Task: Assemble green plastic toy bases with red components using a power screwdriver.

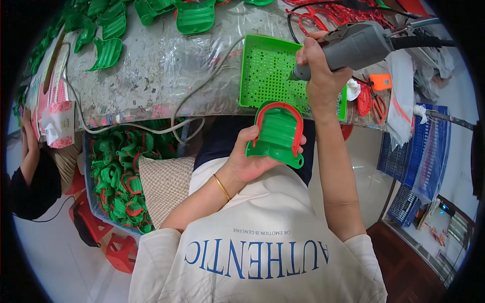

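Closest to me is the wearer's cream shirt, blue lettering across its chest, and past it I have both hands in view. The left hand, a gold bangle at its wrist, pinches a ridged green piece between thumb on one edge and fingers curled round the other. That piece sits in front of the wearer's lap, just off the near edge of the bench, with a red U-shaped strip running along its rim. I see the right hand wrapped firmly around a grey power tool, whose tip points down and left over a perforated green basket, apart from the held piece; I can't tell if the tip touches the basket. On the right of the bench I make out an orange block and orange-handled scissors. To the left, a blue bin brims with green-and-red pieces, next to a woven cushion, and a co-worker's arm rests beyond.
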Action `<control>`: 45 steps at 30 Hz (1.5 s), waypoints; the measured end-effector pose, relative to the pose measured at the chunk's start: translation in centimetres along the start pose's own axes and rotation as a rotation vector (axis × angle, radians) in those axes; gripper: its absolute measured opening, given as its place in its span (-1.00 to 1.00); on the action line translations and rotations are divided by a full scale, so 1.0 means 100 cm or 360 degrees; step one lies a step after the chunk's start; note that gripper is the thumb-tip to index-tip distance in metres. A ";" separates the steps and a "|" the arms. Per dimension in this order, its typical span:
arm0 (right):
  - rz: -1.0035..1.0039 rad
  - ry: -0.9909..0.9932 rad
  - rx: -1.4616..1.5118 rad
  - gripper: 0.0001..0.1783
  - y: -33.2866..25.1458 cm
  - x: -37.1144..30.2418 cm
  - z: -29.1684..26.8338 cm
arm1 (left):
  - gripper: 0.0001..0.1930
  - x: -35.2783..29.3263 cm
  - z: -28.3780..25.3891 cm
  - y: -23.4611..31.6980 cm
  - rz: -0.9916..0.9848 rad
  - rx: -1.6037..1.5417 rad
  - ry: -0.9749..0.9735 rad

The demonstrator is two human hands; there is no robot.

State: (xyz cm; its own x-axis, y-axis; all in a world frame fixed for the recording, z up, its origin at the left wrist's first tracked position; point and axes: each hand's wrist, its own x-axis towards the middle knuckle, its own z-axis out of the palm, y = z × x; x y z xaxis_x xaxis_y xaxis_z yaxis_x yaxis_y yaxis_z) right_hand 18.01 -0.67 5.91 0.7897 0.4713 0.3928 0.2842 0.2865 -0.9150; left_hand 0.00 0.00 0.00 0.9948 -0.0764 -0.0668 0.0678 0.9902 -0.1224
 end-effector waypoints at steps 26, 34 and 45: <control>-0.0074 0.0052 -0.0093 -0.87 0.020 -0.002 0.004 | -0.21 0.000 0.001 0.007 0.0081 0.0010 0.0070; -0.0116 0.0026 0.0394 -0.84 -0.009 0.011 0.000 | -0.22 0.002 0.001 0.006 0.0076 0.0003 0.0063; 0.0081 -0.0168 0.0477 -0.83 -0.062 -0.012 0.017 | -0.23 0.001 0.006 0.006 0.0111 0.0063 0.0081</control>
State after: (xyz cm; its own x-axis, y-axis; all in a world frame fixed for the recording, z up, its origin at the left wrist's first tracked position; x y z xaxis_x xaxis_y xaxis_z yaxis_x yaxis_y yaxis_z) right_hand 14.31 -1.58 11.28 0.7334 0.5708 0.3693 0.0606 0.4862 -0.8718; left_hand 0.22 0.61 0.49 0.9922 -0.0119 -0.1239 0.0024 0.9971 -0.0764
